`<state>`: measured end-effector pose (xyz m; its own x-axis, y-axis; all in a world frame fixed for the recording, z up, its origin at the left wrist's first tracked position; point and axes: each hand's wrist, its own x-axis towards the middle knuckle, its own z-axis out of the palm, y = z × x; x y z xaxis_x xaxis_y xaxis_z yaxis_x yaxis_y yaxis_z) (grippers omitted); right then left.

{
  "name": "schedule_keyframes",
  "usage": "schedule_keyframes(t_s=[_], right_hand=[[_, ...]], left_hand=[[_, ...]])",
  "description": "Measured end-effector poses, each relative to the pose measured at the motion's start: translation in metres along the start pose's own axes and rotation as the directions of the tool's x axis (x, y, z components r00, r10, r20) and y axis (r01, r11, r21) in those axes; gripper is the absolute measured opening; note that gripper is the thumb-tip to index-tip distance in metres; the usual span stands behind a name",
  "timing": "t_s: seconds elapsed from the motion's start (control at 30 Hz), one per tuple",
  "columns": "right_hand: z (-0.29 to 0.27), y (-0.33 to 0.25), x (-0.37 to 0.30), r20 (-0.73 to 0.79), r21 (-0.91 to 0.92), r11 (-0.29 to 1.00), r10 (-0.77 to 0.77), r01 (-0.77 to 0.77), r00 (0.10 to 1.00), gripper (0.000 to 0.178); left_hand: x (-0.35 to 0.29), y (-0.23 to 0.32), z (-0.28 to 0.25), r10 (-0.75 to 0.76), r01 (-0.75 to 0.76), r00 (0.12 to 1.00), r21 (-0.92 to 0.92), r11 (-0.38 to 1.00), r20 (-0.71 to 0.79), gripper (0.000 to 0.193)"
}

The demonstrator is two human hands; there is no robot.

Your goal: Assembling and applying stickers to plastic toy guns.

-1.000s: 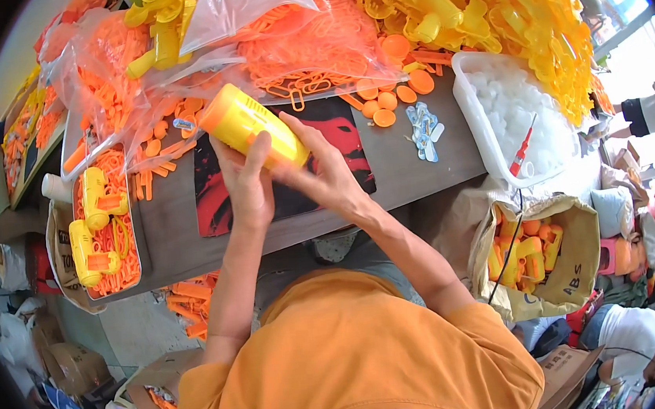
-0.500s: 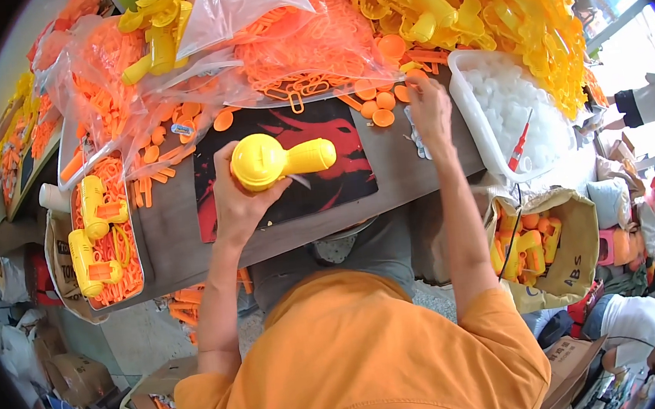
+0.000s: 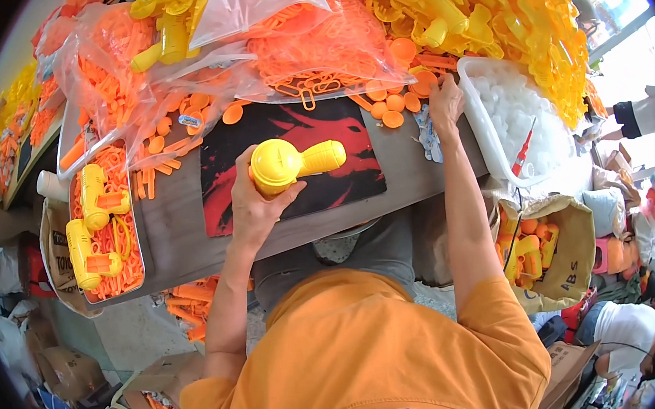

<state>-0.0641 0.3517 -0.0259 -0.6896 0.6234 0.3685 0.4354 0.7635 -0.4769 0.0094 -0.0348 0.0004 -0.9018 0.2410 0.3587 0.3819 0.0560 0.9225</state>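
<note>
My left hand [image 3: 252, 204] is wrapped round a yellow plastic toy body [image 3: 276, 165], with a round domed end and a ribbed handle pointing right. It is held above a black and red mat [image 3: 342, 191]. At the far right of the table, my right hand [image 3: 446, 102] has its fingers curled beside an orange round cap [image 3: 423, 83]. Whatever the fingertips hold, if anything, is hidden. More orange caps [image 3: 394, 103] lie to the left of that hand. Small bluish-white pieces [image 3: 427, 138] lie just below it.
A white tub [image 3: 473, 123] of translucent pieces with a red screwdriver [image 3: 525, 150] stands at right. Yellow parts [image 3: 474, 9] and bagged orange parts [image 3: 320, 47] are heaped at the back. At left is a tray [image 3: 139, 246] of orange parts and yellow bodies; a sack [image 3: 577, 259] stands lower right.
My right hand has shifted slightly right, uncovering more of the orange cap. My left hand still holds the yellow toy body, now a little lower. The whole view has shifted slightly.
</note>
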Motion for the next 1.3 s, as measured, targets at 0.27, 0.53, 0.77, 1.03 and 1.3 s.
schedule_keyframes(t_s=[0.27,0.53,0.77,1.03,1.3], right_hand=[[-0.042,-0.067,-0.046,-0.286,0.407,0.867,-0.177,0.287,0.942,0.012],[-0.081,-0.128,-0.148,-0.014,0.676,0.512,-0.711,0.531,0.703,0.038],[-0.08,-0.116,-0.155,-0.042,0.598,0.421,-0.833,0.682,0.552,0.038],[-0.083,-0.117,-0.151,0.02,0.696,0.43,-0.812,0.575,0.583,0.032],[-0.082,-0.128,-0.132,0.42,0.825,0.564,-0.567,-0.038,0.709,0.032]], left_hand=[[0.018,0.018,0.006,0.149,-0.181,0.98,0.292,0.939,0.129,0.069],[0.022,0.007,0.021,0.194,-0.218,0.975,0.31,0.925,0.108,0.069],[0.021,0.0,0.026,0.173,-0.196,0.979,0.28,0.94,0.106,0.069],[0.023,0.003,0.026,0.236,-0.257,0.964,0.209,0.944,0.122,0.077],[0.02,0.009,0.043,0.243,-0.343,0.891,0.22,0.913,0.384,0.074]])
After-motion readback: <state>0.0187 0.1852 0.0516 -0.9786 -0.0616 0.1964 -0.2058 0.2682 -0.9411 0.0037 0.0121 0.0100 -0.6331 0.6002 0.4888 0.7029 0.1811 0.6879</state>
